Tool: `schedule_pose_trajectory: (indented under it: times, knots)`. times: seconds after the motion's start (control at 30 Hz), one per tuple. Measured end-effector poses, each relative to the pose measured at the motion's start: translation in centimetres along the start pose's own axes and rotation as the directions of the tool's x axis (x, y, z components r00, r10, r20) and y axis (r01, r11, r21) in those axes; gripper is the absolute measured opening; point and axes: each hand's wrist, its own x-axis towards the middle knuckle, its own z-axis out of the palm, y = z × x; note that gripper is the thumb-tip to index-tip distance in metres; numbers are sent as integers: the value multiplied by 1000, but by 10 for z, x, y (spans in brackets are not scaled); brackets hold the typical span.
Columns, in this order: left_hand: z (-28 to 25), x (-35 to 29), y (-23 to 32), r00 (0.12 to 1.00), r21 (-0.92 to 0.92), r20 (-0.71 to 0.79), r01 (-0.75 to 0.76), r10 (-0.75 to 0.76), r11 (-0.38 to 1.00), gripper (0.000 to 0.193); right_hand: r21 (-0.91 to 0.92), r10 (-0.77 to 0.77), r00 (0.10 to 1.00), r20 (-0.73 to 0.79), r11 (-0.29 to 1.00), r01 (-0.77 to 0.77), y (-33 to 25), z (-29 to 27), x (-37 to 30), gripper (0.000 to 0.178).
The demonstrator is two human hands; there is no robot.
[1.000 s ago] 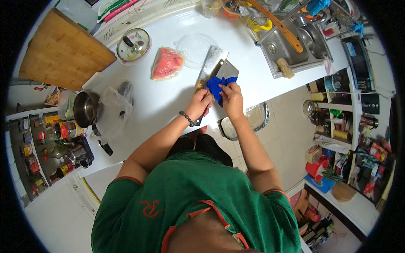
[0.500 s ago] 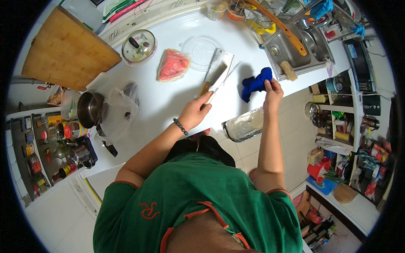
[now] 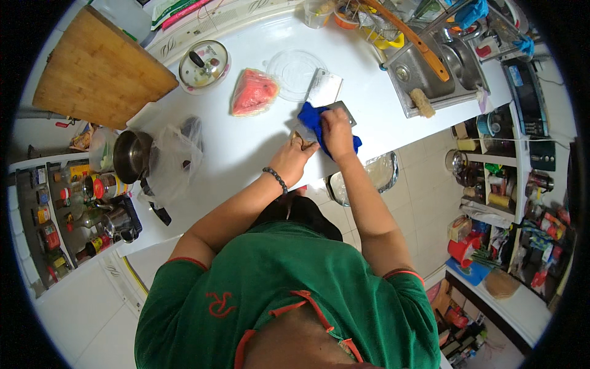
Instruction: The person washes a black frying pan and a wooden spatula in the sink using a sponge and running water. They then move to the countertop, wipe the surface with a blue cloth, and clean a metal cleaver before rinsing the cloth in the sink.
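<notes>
Left hand (image 3: 290,163): our grip is curled closed at the handle end of the held cleaver; our fingers hide most of that handle.
Right hand (image 3: 338,134): our grip is bunched tightly, pinching the blue cloth against the blade.
Blue cloth (image 3: 313,117): it lies crumpled over the held cleaver, spreading out on both sides of our right hand; we cannot tell whether it wraps around the edge.
Held cleaver (image 3: 343,111): we see a grey corner of its blade past the cloth, above the table (image 3: 236,147) and close to its front edge.
Lying cleaver (image 3: 324,87): its broad, shiny blade rests on the table just beyond the cloth, partly covered from our view.
Watermelon piece (image 3: 254,92): it sits in clear wrap to the left of the lying cleaver.
Clear plastic lid (image 3: 296,69): it lies flat between the watermelon piece and the far side of the table, partly behind the lying cleaver.
Glass pot lid (image 3: 204,64): we have it farther left, its dark knob up.
Cutting board (image 3: 101,67): it stands at the far left, large and wooden.
Clear bag (image 3: 175,165): it slumps at the left, beside the metal pan (image 3: 131,157).
Sink (image 3: 430,87): it lies to our right, with a tan scrubber (image 3: 422,103) on its near rim.
Bracelet (image 3: 276,178): dark beads circle our left wrist.
</notes>
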Motion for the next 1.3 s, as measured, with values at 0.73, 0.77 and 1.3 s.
schedule_pose_trajectory:
  times: [0.73,0.77,1.3]
  knots:
    - [-352,-156,-130,867,712,-476,479,-149,513,7,-370,319,932,-173,856,-362,97,-32,-21,18]
    - [-364,-153,-140,904,815,-386,427,-181,393,7,-365,311,934,-177,860,-355,97,-31,-20,18]
    - [-350,-82,-281,796,954,-170,281,-581,106,16,-399,306,928,-211,840,-368,94,-26,-20,17]
